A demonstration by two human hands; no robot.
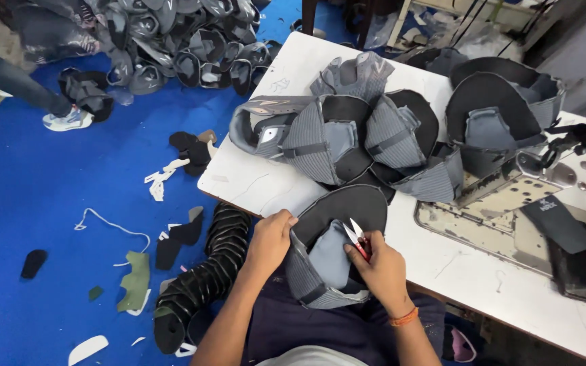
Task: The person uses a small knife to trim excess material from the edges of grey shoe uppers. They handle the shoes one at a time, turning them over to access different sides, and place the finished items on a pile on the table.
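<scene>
A white table (252,179) runs from the upper middle of the frame to the lower right. On it lie grey and black shoe uppers (347,135) in a heap, and a sewing machine (510,196) at the right. The blue floor (28,196) at left carries fabric scraps (133,281) and another pile of shoe parts (171,41) at the top.

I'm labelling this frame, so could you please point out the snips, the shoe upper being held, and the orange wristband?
snips (356,237): head view, on the blades.
shoe upper (320,268): head view, on its grey tongue.
orange wristband (405,316): head view, on the band's middle.
</scene>
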